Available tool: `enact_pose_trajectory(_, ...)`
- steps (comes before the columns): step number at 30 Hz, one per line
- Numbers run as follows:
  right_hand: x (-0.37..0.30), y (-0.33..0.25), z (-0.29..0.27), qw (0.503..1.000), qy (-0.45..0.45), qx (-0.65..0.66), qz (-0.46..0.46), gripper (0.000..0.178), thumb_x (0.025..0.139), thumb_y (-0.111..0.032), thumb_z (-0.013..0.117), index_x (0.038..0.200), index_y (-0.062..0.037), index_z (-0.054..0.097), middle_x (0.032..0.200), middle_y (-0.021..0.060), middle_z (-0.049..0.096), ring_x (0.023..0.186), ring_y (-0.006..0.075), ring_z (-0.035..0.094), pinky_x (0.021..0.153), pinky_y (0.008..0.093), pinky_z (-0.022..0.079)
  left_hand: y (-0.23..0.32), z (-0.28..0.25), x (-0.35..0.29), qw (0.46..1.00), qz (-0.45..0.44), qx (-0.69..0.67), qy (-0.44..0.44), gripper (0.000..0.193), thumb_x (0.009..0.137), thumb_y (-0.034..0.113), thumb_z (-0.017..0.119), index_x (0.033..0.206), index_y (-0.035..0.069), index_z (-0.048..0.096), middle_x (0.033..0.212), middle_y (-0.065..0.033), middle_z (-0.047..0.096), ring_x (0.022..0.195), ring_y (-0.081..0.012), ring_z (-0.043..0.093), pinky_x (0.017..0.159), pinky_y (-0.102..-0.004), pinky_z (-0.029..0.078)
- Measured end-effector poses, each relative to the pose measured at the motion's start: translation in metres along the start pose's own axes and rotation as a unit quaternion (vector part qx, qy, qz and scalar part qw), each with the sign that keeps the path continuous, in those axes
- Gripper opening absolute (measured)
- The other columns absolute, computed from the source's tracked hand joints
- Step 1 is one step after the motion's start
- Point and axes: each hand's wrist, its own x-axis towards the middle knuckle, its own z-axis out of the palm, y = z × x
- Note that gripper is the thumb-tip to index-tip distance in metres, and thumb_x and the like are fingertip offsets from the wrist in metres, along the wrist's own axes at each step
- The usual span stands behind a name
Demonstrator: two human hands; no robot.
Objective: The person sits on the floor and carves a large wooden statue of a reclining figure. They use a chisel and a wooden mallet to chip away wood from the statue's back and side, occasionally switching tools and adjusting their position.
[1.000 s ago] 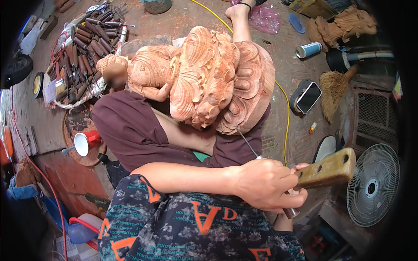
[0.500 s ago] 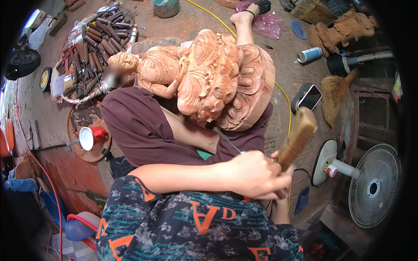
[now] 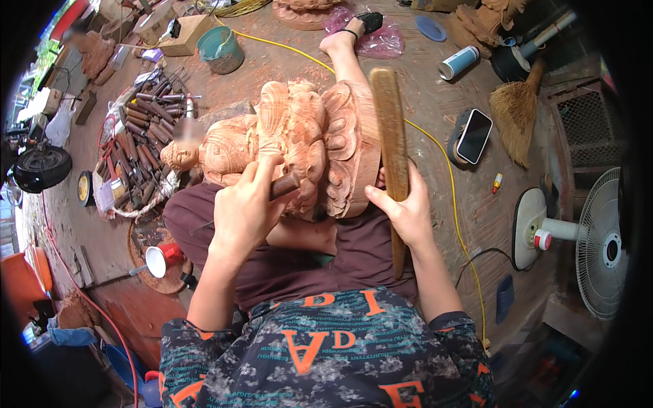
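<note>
A carved wooden statue (image 3: 286, 146) of a seated figure lies on its side across my lap, head to the left and petalled base to the right. My left hand (image 3: 248, 207) is closed round a chisel (image 3: 286, 185), whose brown handle end sticks out to the right over the statue's near side; its blade is hard to make out. At the base end, my right hand (image 3: 409, 207) grips a long wooden mallet (image 3: 389, 115), held nearly upright with its thick end up. The mallet partly hides the flat bottom of the base.
Many brown-handled carving tools (image 3: 146, 122) lie in a rope-edged holder at left. A red and white cup (image 3: 163, 260) stands nearer me. At right are a phone (image 3: 474, 137), a straw broom (image 3: 517, 119), a fan (image 3: 602, 245) and a yellow cord (image 3: 445, 160). A green bucket (image 3: 221, 51) stands ahead.
My hands have parted: the left, with the chisel, has moved left over the statue. My right hand has brought the mallet left, more upright, beside the base. The view has shifted too.
</note>
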Motion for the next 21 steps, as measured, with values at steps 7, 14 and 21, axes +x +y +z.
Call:
enact_pose_trajectory(7,0.018,0.000,0.005,0.999,-0.002,-0.049,-0.021,0.042,0.074,-0.023,0.078,0.099,-0.0006,0.054,0.088,0.0128,0.063,0.083,0.0170,0.060,0.077,0.0325,0.047,-0.016,-0.003,0.007,0.997,-0.053,0.008,-0.052,0.045,0.074,0.016,0.074,0.114,0.011,0.054,0.091,-0.0129,0.061,0.082,-0.0325,0.063,0.071,-0.0405,0.050)
enact_pose_trajectory(14,0.039,0.020,0.000,0.998,-0.027,0.053,-0.027,0.055,0.075,-0.021,0.077,0.118,0.0027,0.053,0.105,0.0126,0.064,0.096,0.0181,0.060,0.088,0.0317,0.045,-0.119,-0.024,0.059,0.974,-0.154,0.164,-0.023,0.045,0.078,0.035,0.070,0.115,0.011,0.061,0.102,-0.0156,0.064,0.093,-0.0348,0.063,0.078,-0.0411,0.050)
enact_pose_trajectory(21,0.049,0.021,-0.006,0.993,-0.076,0.081,0.034,0.054,0.079,-0.021,0.074,0.120,0.0035,0.051,0.108,0.0103,0.061,0.099,0.0172,0.056,0.090,0.0309,0.043,-0.146,-0.008,0.072,0.949,-0.209,0.160,-0.176,0.055,0.072,0.053,0.072,0.103,0.008,0.068,0.088,-0.0201,0.068,0.086,-0.0349,0.066,0.075,-0.0437,0.051)
